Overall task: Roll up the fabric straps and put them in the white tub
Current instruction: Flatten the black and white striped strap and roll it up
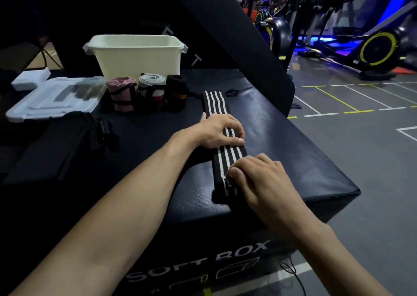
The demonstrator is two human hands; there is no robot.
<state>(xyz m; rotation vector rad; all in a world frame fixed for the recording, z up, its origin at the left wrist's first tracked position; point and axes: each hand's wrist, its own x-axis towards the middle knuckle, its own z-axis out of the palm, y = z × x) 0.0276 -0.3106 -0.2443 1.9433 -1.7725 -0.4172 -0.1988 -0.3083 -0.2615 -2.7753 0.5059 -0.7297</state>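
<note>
A long black strap with white stripes (228, 158) lies flat along the top of the black soft box (282, 142). My left hand (216, 131) presses down on its middle, fingers curled over it. My right hand (259, 180) grips its near end, which looks folded over at the box's front edge. Three rolled straps stand in a row in front of the white tub (137, 56): a pink one (123, 92), a grey and white one (150, 90) and a black one (177, 92). The inside of the tub is hidden from me.
A white foam packing tray (56, 97) lies at the left. Black bags or pads (67, 142) sit at the near left. A big slanted black pad (237, 31) rises behind the box. Exercise bikes (372, 47) stand on the gym floor to the right.
</note>
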